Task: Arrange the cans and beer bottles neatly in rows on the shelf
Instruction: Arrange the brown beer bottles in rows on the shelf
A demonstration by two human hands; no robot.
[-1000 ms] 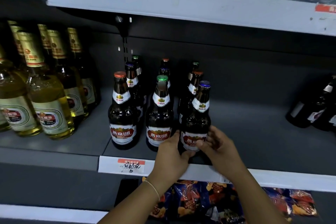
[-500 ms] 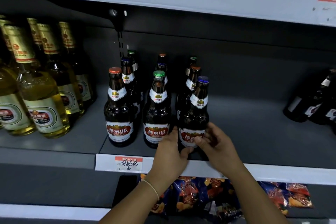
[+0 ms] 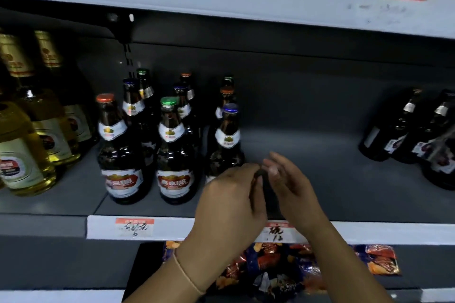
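Both hands, left hand (image 3: 231, 194) and right hand (image 3: 290, 187), are hovering loosely open, holding nothing, near the shelf (image 3: 344, 204) front edge. The blue-capped bottle (image 3: 227, 140) is probably heavy, slick, breakable glass; gripping its body looks safest.

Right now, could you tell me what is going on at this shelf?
A person is tidying brown beer bottles into rows on the grey shelf. Both hands are in front of the blue-capped bottle at the front of the right-hand row: the left hand covers its lower part, and the right hand is beside it with loosely bent fingers. Whether either hand grips the bottle is unclear. The orange-capped bottle and green-capped bottle stand alongside.
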